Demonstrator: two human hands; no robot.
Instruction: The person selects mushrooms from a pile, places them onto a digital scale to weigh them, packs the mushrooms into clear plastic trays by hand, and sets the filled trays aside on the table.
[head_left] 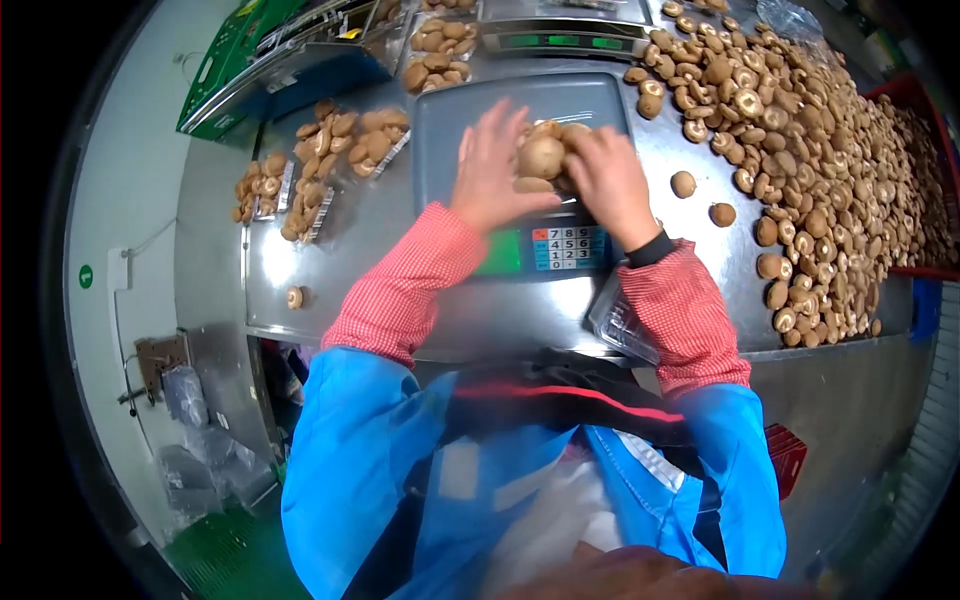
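On the grey platform of a digital scale (440, 130), a small group of brown mushrooms (541, 158) sits in what looks like a clear tray, mostly hidden by the hands. My left hand (492, 172) is beside the mushrooms on their left, fingers spread, holding nothing. From the right, my right hand (608, 178) rests its curled fingers on the mushrooms at the right side of the group. Below the platform are the scale's number keys (568, 248) and a green display (502, 252).
A large mushroom heap (800, 170) covers the right side of the steel table (380, 270). Filled mushroom packs (318, 160) lie at the left, near a green crate (225, 75). Empty clear trays (622, 318) lie under my right forearm. A second scale (565, 40) stands behind.
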